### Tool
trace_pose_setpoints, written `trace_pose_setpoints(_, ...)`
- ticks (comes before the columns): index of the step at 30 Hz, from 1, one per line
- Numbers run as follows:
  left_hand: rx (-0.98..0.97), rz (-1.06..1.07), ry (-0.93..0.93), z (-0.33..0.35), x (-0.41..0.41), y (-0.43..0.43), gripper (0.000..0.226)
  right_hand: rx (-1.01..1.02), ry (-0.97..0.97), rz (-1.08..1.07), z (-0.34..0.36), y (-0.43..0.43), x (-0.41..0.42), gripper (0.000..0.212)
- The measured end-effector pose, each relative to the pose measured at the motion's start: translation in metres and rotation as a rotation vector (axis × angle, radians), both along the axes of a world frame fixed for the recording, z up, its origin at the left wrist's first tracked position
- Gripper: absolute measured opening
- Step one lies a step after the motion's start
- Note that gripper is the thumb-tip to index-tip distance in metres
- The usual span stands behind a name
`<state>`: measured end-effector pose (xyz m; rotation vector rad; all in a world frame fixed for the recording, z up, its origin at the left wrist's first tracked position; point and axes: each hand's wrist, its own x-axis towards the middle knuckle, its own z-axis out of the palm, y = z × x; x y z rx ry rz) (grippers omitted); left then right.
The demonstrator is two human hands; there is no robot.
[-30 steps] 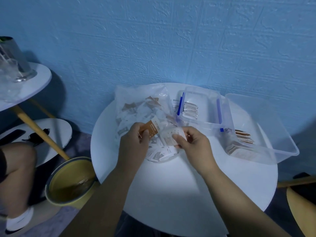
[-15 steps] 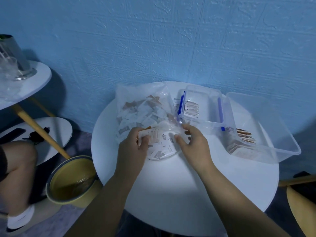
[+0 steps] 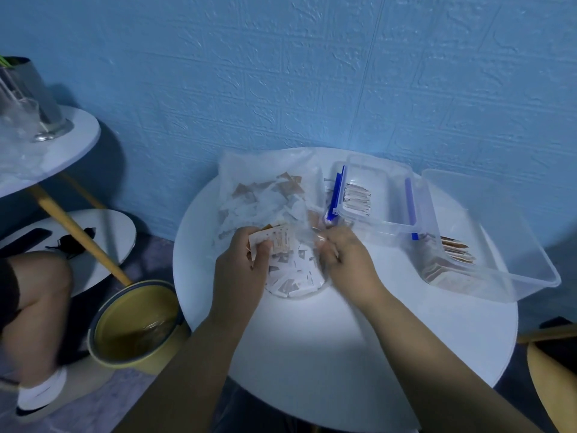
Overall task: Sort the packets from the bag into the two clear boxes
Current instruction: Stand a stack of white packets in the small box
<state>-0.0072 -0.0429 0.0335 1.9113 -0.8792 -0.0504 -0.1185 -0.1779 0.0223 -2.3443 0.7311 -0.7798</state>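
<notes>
Right hand [image 3: 343, 256] is motion-blurred — fingers smear into the bag [image 3: 262, 195] film, so pinching or just touching can't be told. Left hand [image 3: 240, 270] covers the lower part of the packets [image 3: 276, 240] it grips; count unclear, print too small to read. Loose packets inside the bag are hazy behind crinkled plastic. Stack in the big box [image 3: 515, 245] shows only through a cloudy wall, and the small box [image 3: 374, 179] overlaps its left side. Both forearms are cut by the bottom edge. Side table [image 3: 71, 142], metal cup [image 3: 40, 89] and a seated person's leg [image 3: 34, 292] are cut by the left edge — chair [image 3: 552, 385] by the right. Bucket [image 3: 125, 314] contents are too dim to tell.
</notes>
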Motion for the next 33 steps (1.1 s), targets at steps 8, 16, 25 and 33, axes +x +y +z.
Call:
trace_pose_setpoints(8, 0.013, 0.015, -0.04, -0.003, 0.001, -0.003, 0.027, 0.22, 0.12, 0.05, 0.003, -0.011, 0.015, 0.042)
trace_pose_setpoints(16, 0.03, 0.029, -0.036, -0.007, 0.003, -0.005, 0.028, 0.322, 0.034, -0.069, 0.007, -0.011, 0.028, 0.02)
trace_pose_setpoints(25, 0.0, 0.047, -0.068, -0.003, 0.006, -0.012, 0.024, 0.25, -0.189, -0.07, 0.001, -0.017, 0.024, 0.038)
trace_pose_setpoints(33, 0.032, 0.043, -0.067, -0.002, 0.011, -0.016, 0.027, -0.164, -0.213, 0.14, -0.014, -0.02, 0.014, 0.033)
